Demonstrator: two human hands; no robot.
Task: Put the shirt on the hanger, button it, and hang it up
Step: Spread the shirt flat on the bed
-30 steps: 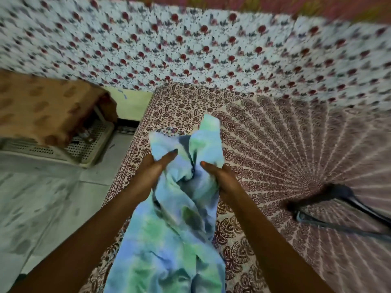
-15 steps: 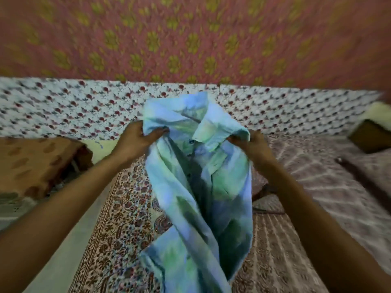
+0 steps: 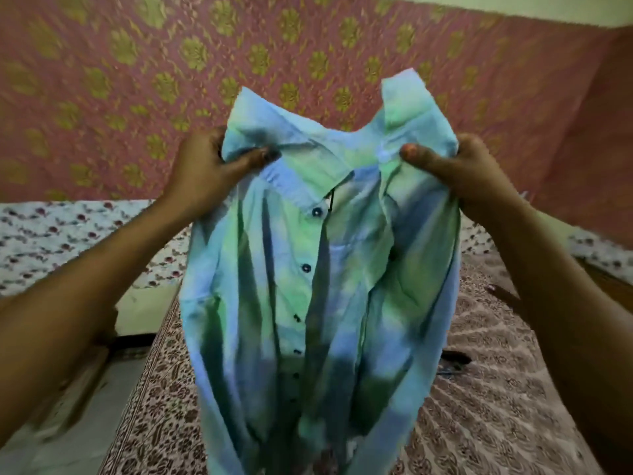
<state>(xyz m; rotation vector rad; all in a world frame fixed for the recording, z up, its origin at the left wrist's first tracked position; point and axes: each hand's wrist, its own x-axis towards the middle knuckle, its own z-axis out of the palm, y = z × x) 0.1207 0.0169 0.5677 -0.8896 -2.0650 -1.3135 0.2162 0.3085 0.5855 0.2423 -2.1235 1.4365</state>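
A blue-and-green tie-dye shirt (image 3: 318,286) hangs in the air in front of me, front facing me, with a row of dark buttons down the middle. My left hand (image 3: 209,166) pinches its left shoulder beside the collar. My right hand (image 3: 455,166) pinches the right shoulder, thumb on the front. The shirt's front is open below the collar. A dark tip of the hanger (image 3: 454,358) peeks out on the bed right of the shirt; the rest of the hanger is hidden.
A bed with a brown-patterned spread (image 3: 479,423) lies under the shirt. A white floral sheet (image 3: 68,234) covers the far side. A pink cloth with gold flowers (image 3: 137,80) hangs behind. Bare floor (image 3: 85,423) shows at lower left.
Both hands have lifted the shirt off the bed and spread apart, so it now hangs open and high. The view has tilted up toward the wall.
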